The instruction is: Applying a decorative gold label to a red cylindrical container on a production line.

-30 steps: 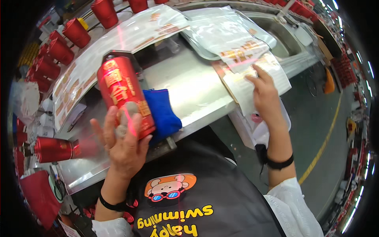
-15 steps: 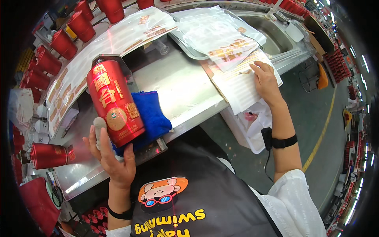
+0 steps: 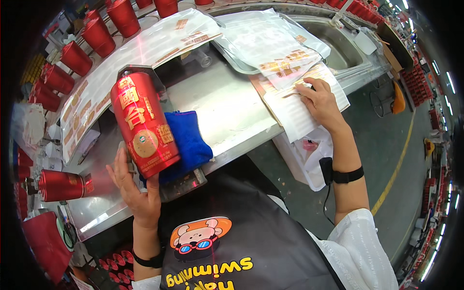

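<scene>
Head view, left fingers spread at one bottle, right fingers curled, pinch unclear

The red bottle hides part of the blue cloth and most of the dark stand beneath it. Whether the left hand touches the bottle is unclear. Whether the right hand pinches anything is too small to tell. Plastic sheets cover much of the metal tray. The upper edge cuts off red containers, the lower edge the black apron. Goods along the right rim are blurred.
</scene>
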Motion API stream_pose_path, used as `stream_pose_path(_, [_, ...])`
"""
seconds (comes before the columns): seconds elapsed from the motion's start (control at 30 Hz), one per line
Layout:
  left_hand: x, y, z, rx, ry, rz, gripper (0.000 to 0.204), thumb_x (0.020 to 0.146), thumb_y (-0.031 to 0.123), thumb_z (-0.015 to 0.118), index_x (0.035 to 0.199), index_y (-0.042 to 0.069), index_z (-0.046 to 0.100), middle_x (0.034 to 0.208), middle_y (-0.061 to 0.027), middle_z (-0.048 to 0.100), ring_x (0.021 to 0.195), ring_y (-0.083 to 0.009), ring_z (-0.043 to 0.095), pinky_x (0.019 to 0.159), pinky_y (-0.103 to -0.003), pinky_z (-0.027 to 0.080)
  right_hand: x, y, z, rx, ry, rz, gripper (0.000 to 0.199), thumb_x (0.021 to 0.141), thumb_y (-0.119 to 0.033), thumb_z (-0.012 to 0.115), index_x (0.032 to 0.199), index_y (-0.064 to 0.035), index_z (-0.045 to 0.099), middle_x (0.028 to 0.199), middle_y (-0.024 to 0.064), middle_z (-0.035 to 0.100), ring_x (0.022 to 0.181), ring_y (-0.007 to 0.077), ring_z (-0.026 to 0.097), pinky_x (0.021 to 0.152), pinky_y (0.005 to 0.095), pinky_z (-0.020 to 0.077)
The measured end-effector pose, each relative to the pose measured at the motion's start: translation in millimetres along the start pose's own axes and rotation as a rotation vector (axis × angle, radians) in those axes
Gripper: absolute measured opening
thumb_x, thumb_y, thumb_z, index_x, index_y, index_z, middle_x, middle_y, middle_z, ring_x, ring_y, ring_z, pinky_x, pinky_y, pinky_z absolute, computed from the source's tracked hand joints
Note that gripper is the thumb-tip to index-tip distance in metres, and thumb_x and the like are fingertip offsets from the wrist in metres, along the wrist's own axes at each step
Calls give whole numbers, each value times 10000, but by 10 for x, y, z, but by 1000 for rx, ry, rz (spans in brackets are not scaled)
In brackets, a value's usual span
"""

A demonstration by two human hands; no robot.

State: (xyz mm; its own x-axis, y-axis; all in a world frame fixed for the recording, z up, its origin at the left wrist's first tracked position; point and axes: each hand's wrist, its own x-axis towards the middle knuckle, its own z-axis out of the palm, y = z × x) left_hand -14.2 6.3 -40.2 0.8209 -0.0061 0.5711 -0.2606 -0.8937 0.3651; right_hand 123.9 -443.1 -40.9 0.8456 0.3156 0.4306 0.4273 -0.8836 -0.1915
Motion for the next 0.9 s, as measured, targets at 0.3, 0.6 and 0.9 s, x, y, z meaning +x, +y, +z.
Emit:
stream_pose_path(0.3, [51,21,-146,165,-17,108,679,929,349,626,1432,-44,395,1440,-169,485,1373,-353,413,1166,-598,106,44,-65,44,85,71,-106,79,771,-38,693,830,-35,642,1191,173,594,1155,373,520,987,441,418])
stream_pose_path(0.6, [-9,87,-4,-56,154,73,749,811,299,742,1435,14,440,1408,-135,533,1352,-363,434,1121,-658,131,174,-1333,-370,386,-146,-152,69,822,26,655,833,-3,594,1278,178,516,1241,372,450,1042,429,361])
stream_pose_path(0.9, [97,201,-228,-78,79,122,709,831,355,722,1421,56,465,1386,-174,539,1400,-367,357,1151,-599,95,448,-2301,-477,536,-204,-467,160,714,35,718,829,-18,620,1230,180,533,1192,436,475,1013,507,383])
